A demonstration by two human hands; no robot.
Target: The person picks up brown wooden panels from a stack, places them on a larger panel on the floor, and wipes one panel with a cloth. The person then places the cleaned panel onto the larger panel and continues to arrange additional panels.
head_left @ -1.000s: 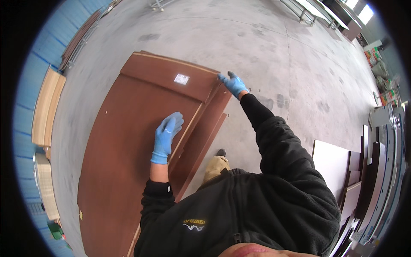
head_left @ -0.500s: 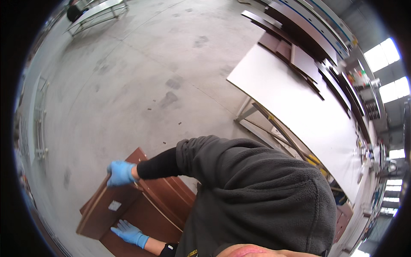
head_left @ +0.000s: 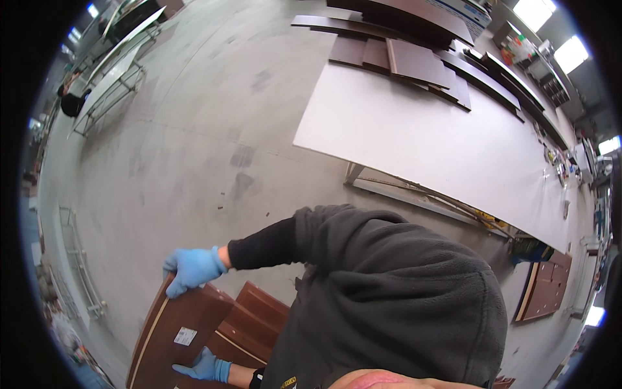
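Observation:
My right hand [head_left: 194, 269], in a blue glove, reaches across to the left with its fingers wrapped over the top edge of a dark brown panel [head_left: 188, 308]. The panel is tilted up; its left edge shows a pale strip, and a white label [head_left: 185, 336] sits on its face. Lower down, my left hand [head_left: 206, 367], also blue-gloved, rests against the panel's face just below the label, fingers and thumb stretched apart. More brown panels [head_left: 256, 321] lie behind it, close to my body. The panel's lower end runs out of the picture.
A large white-topped table [head_left: 414, 142] stands ahead to the right, with several dark brown boards [head_left: 421, 61] stacked at its far side. A brown panel [head_left: 547, 285] leans at the right. A person [head_left: 72, 102] is by long tables [head_left: 113, 78] far left. Small dark bits lie on the grey floor [head_left: 194, 162].
The view has swung. My right hand still grips the panel's edge, and the labelled face now shows more squarely. My left hand has gone from lying flat to thumb and fingers apart.

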